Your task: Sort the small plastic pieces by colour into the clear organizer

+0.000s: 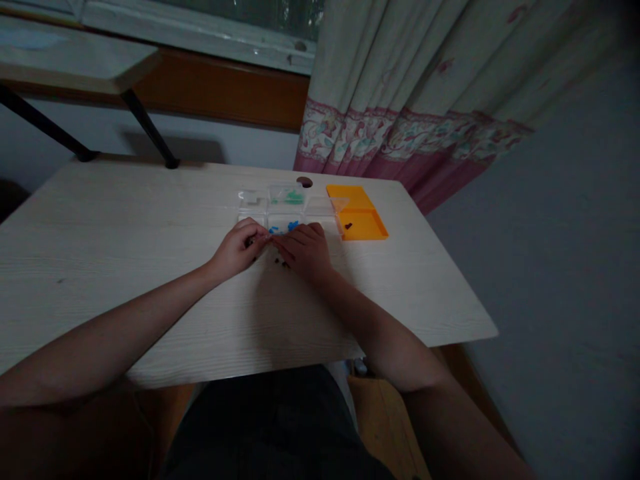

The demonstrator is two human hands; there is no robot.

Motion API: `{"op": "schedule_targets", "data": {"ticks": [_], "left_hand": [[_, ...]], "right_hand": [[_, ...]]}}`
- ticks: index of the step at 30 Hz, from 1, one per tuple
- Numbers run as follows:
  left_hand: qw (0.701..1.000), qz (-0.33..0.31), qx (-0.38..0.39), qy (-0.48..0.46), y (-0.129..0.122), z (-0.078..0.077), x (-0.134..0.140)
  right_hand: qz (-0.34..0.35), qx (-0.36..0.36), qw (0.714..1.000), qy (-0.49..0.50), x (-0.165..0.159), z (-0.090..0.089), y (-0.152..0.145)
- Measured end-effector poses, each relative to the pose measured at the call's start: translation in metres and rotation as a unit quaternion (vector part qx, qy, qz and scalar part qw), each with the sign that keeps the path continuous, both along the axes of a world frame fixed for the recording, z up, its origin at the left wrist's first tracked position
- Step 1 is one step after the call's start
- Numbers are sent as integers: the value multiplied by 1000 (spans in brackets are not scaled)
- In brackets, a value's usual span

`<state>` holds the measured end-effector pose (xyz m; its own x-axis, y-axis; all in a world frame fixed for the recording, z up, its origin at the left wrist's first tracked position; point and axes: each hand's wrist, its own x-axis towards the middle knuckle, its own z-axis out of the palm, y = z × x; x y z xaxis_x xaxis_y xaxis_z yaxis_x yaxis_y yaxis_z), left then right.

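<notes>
At the near edge of a clear plastic box with compartments (320, 207), my two hands meet at the fingertips. My left hand (239, 248) is closed in a pinch, its fingers curled, with something small and dark partly showing inside. My right hand (309, 255) reaches in from the other side, fingers pressed together against the left fingertips; whatever they grip is too small to name. Blue pieces (293, 226) lie in a near compartment, partly behind my right hand, and green pieces (294, 197) in a far one. Below the fingertips, a few dark bits (285, 265) lie on the table.
An orange tray (373, 229) with two sections adjoins the box on the right and holds a dark piece (349, 226). Behind the box is a round hole (305, 182) in the wooden table (150, 220). A raised shelf (90, 67) on black legs stands at left; a curtain (370, 127) hangs behind.
</notes>
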<state>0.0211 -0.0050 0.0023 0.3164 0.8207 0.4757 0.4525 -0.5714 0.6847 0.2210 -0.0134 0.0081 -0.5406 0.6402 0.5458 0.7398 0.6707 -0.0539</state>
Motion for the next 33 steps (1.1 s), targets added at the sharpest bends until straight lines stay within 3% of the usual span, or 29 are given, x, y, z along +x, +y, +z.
{"op": "schedule_targets", "data": {"ticks": [16,22,33], "left_hand": [[1000,-6,-7,-6,1,-3,-2],[999,38,25,4,-1,-3,-3],[970,78,87,211,-9,3,-3]], "right_hand": [[-15,4,999,42,-2,-2,-2],[-19,-7,999,47,3,-2,3],[-101,-2,988,119,31,1,22]]}}
